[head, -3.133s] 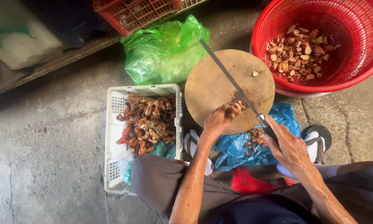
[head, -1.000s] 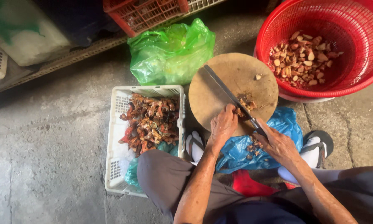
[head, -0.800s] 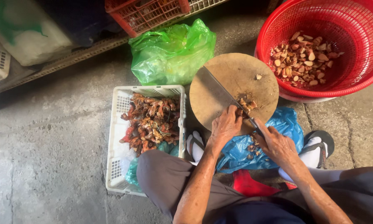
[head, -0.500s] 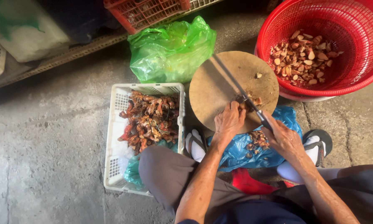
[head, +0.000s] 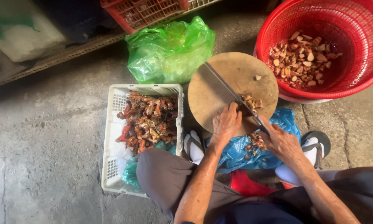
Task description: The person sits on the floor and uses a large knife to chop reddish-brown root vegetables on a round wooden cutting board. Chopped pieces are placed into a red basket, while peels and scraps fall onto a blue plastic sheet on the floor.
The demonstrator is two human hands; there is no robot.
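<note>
While your left hand [head: 226,123] pins brown root pieces [head: 251,101] on the round wooden chopping board [head: 219,95], your right hand [head: 280,141] grips the long steel cleaver [head: 223,86], blade beside your fingers: slicing seems underway. Cut slowly, fingertips curled away.

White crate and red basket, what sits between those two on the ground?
In the head view, the round wooden chopping board lies between the white crate and the red basket, with the knife and cut root pieces on it.
</note>
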